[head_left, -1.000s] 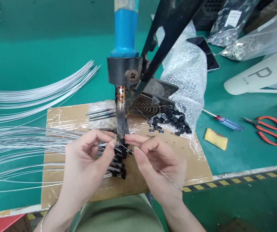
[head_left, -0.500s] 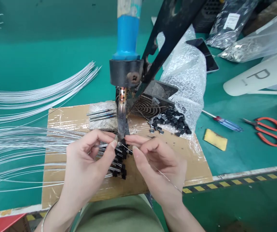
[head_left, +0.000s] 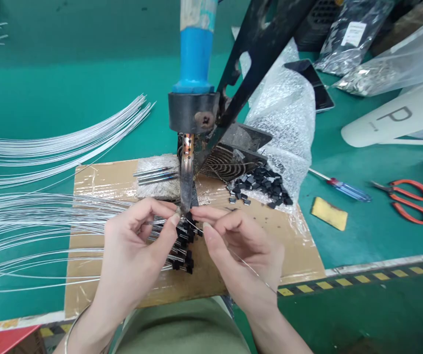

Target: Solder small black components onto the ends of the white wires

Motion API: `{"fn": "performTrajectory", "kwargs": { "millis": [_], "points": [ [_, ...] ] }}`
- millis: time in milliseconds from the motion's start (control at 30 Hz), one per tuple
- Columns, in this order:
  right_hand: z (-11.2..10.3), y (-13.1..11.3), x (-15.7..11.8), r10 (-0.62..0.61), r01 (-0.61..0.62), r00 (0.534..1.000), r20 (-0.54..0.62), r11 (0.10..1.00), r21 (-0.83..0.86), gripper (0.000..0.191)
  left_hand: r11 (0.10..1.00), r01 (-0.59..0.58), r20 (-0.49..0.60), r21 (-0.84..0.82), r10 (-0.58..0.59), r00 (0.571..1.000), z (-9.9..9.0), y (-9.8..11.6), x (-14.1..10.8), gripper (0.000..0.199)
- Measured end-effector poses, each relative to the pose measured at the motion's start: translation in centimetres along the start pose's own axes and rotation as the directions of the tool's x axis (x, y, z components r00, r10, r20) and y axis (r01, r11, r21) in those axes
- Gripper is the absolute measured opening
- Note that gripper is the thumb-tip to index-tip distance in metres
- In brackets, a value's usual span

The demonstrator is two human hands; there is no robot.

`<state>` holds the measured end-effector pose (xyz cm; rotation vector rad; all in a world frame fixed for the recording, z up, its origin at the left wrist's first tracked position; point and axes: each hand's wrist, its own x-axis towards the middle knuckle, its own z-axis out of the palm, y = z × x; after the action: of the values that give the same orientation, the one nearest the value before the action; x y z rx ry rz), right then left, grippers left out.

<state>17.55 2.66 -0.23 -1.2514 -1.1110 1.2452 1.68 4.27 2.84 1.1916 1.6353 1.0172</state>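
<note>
A soldering iron [head_left: 196, 59] with a blue handle hangs tip-down from a black stand arm [head_left: 248, 64]. Just left of its tip, my left hand [head_left: 137, 246] pinches a white wire, whose end is hidden by my fingers. On the right, my right hand [head_left: 243, 250] is closed on a thin solder wire [head_left: 250, 268]; the solder runs from below the palm, between thumb and fingers, up to the tip. Under my hands lie several white wires [head_left: 86, 221] ending in black connectors [head_left: 184, 265], in a row on the cardboard [head_left: 211, 287].
Loose black connectors [head_left: 263, 184] are heaped beside bubble wrap [head_left: 285, 118]. A small fan [head_left: 226, 162] stands behind the iron. Rightward lie a yellow sponge [head_left: 329, 213], a screwdriver [head_left: 349, 189], orange-handled snips [head_left: 412, 216] and a white cup [head_left: 396, 115]. Another wire bundle [head_left: 86, 142] lies left.
Both hands keep almost the same position at the iron's tip, with only a very slight shift. The whole view has moved a little.
</note>
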Motion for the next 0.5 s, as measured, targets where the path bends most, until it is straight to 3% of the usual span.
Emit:
{"fn": "performTrajectory", "kwargs": {
  "millis": [500],
  "points": [
    [0.12,0.18,-0.07,-0.038,0.038,0.999,-0.013,0.999,-0.018,0.021,1.0,-0.02,-0.005,-0.022,0.02,1.0,0.06,-0.03,-0.17,0.015]
  ]
}}
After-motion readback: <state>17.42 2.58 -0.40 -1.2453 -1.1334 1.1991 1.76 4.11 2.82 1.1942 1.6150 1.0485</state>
